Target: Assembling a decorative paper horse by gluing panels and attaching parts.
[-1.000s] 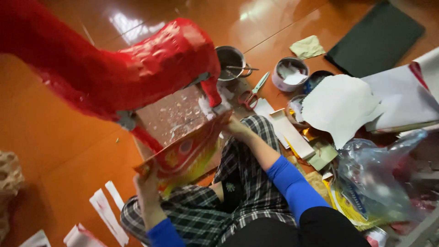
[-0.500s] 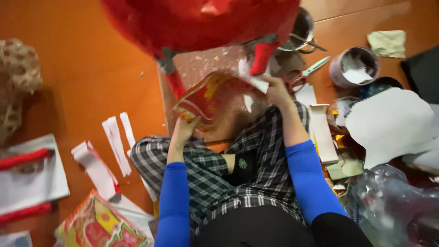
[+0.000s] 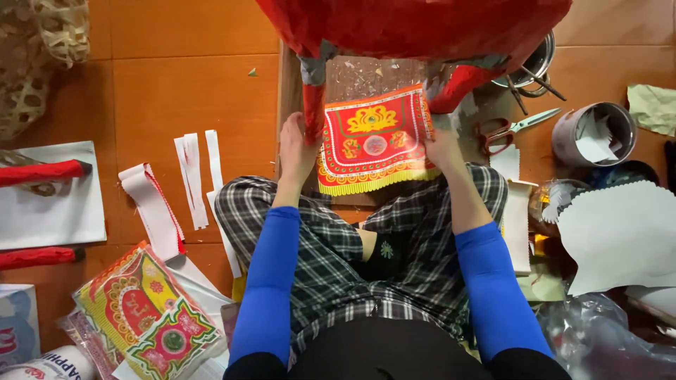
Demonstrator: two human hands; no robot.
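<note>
Since half a second ago the ornate paper panel (image 3: 373,141) has gone from crumpled and tilted to spread flat. The left hand (image 3: 294,149) and right hand (image 3: 443,146) each pinch a side edge — holding it taut under the red paper figure (image 3: 422,28), between its two red legs. It looks like a fitting step — next, I judge, comes pressing the panel evenly against the figure, with scissors (image 3: 510,128) and paste pot (image 3: 595,134) near on the floor.
</note>
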